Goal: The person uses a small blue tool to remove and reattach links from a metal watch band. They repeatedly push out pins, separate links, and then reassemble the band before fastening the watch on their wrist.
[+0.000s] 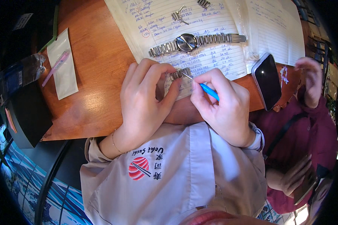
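Between the thumb and forefinger of my left hand is a short piece of metal watch band, held over the near edge of the papers. My right hand grips a blue-handled tool with a thin metal shaft, and its tip meets the band piece. Exactly what the tip touches is too small to make out. Beyond my hands, a silver wristwatch with a dark dial lies stretched across a handwritten notebook page. Several loose metal links rest farther up the page, near another band piece.
A dark-screened phone lies right of the notebook, beside a small charm. On the left are a pink pen, a white packet, a plastic bottle and a black box. A person in maroon is close at my right.
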Demonstrator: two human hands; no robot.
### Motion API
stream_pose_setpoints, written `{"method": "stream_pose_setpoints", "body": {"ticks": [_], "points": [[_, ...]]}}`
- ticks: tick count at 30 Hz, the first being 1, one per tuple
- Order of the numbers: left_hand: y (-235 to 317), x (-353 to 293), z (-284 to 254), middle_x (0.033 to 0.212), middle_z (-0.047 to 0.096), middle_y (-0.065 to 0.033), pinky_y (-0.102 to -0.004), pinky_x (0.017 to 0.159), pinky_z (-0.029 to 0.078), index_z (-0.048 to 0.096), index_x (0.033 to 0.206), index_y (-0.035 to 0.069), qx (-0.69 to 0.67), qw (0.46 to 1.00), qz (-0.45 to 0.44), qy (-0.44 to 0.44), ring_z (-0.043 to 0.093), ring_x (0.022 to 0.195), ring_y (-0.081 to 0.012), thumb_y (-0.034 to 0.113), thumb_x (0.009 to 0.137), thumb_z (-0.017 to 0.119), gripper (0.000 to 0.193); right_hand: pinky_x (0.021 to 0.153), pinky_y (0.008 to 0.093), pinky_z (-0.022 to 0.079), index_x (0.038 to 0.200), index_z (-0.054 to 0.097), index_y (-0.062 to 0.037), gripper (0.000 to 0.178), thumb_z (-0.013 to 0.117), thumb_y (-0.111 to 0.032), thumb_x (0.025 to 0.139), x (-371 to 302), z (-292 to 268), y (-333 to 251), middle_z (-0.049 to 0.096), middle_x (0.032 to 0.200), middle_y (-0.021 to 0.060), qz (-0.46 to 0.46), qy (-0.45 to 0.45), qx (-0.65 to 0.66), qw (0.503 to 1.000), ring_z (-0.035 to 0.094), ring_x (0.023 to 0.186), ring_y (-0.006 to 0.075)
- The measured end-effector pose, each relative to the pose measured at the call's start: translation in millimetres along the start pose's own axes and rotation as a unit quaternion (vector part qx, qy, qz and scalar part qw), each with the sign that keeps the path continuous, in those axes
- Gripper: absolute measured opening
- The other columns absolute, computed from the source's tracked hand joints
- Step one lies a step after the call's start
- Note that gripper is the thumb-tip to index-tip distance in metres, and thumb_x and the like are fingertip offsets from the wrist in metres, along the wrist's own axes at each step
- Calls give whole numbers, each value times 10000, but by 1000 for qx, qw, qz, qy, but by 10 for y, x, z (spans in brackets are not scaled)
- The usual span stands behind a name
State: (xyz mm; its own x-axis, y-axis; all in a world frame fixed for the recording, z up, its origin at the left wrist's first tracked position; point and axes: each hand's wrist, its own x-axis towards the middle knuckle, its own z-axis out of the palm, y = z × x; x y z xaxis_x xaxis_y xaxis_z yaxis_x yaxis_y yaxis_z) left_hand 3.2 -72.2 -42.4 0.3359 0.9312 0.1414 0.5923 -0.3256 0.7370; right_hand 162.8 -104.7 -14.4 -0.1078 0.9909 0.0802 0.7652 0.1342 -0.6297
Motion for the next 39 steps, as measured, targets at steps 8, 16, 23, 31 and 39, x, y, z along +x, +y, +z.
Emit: {"method": "stream_pose_setpoints", "body": {"ticks": [8,16,23,31,39], "points": [[20,8,-23,750,532,-76,-290,619,407,610,846,31,-6,1000,-16,-22,498,702,-210,19,639,724,236,450,333,455,766,474,-71,163,634,-64,735,46,-3,-34,536,589,62,-15,1,-27,1000,574,508,225],[13,7,-9,749,536,-75,-296,619,408,608,839,25,-10,1000,-19,-21,500,699,-218,12,624,714,240,457,362,437,759,511,-53,147,648,-36,711,164,-79,-184,563,601,104,16,-49,-53,997,576,519,289],[-23,13,1,691,506,-58,-326,559,414,598,785,53,-6,1000,13,4,495,637,-228,57,621,709,198,449,383,434,749,481,-52,167,642,-38,705,266,-75,-339,545,558,106,46,-104,-133,985,569,505,296],[-14,23,20,686,504,-60,-330,537,407,592,775,49,-17,1000,2,9,487,618,-234,50,589,706,218,461,392,436,770,471,-40,178,637,-32,705,302,-49,-424,549,569,116,82,-119,-144,979,577,530,306],[-61,4,33,670,505,-60,-326,528,404,593,753,45,-50,999,13,8,480,602,-235,35,582,707,205,453,392,421,777,468,-52,164,624,-39,729,308,-22,-456,551,576,119,112,-134,-162,971,571,520,311]]}}
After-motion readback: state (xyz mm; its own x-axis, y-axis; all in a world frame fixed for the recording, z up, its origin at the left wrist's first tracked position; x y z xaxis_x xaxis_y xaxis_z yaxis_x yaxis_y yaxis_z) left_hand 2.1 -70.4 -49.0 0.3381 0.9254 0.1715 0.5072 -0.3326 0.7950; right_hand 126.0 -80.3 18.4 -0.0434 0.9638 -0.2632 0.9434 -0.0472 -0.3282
